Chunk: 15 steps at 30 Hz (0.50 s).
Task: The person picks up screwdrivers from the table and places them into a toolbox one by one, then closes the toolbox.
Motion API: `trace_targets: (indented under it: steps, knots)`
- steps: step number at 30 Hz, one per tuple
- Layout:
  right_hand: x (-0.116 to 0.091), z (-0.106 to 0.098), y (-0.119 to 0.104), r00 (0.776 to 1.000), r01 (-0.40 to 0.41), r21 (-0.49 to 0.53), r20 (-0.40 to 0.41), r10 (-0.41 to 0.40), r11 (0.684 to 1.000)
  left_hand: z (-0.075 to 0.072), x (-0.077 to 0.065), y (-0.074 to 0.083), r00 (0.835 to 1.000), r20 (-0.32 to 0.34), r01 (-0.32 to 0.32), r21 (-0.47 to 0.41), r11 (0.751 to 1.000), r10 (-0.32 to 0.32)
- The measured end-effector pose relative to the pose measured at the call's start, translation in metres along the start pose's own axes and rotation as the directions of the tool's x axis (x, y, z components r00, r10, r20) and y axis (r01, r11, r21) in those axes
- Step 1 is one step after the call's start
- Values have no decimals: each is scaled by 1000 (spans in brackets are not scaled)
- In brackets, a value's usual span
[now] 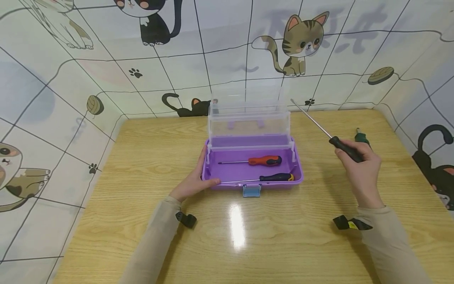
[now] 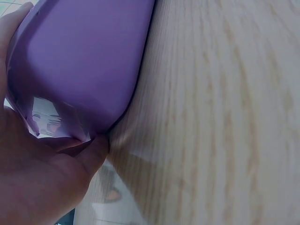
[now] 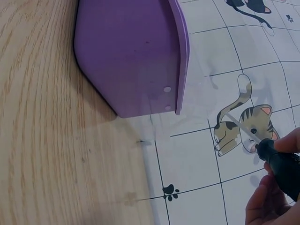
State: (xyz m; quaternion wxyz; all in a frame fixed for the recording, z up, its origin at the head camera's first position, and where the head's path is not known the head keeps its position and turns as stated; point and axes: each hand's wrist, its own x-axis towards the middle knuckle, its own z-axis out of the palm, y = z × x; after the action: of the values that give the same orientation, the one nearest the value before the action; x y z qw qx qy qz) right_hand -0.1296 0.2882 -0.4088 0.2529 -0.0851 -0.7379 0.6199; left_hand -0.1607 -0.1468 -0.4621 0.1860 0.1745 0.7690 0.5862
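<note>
A purple toolbox (image 1: 230, 167) stands on the table, its clear lid (image 1: 250, 126) raised at the back. Inside lie a red-and-black screwdriver (image 1: 265, 160) and, along the front wall, a black screwdriver with a yellow end (image 1: 276, 177). My left hand (image 1: 193, 181) grips the box's left end, thumb at the front rim, other fingers along the side. To the right of the box, my right hand (image 1: 363, 169) holds a long screwdriver (image 1: 345, 150) by its black handle, the shaft pointing up and left. In the right wrist view, the screwdriver's dark handle (image 3: 279, 166) sits between thumb and fingers.
Behind my right hand a green tool (image 1: 361, 137) lies on the table, partly covered by the hand. A blue latch (image 1: 252, 191) hangs at the box's front. The cat-patterned wall (image 1: 227, 71) rises right behind the table (image 1: 149, 157).
</note>
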Motion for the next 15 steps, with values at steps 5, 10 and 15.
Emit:
trace_targets:
  steps: [5,10,15]
  knots:
    - [-1,2,-1,999,34,19,27,-34,999,1,-1,0,1000,-15,-2,9,1000,2]
    - [-3,3,-5,997,47,-30,56,-45,998,1,-3,0,1000,-21,3,24,1000,-3]
    - [-5,5,-10,994,51,-22,100,-49,998,1,-3,0,1000,-18,3,32,999,-3]
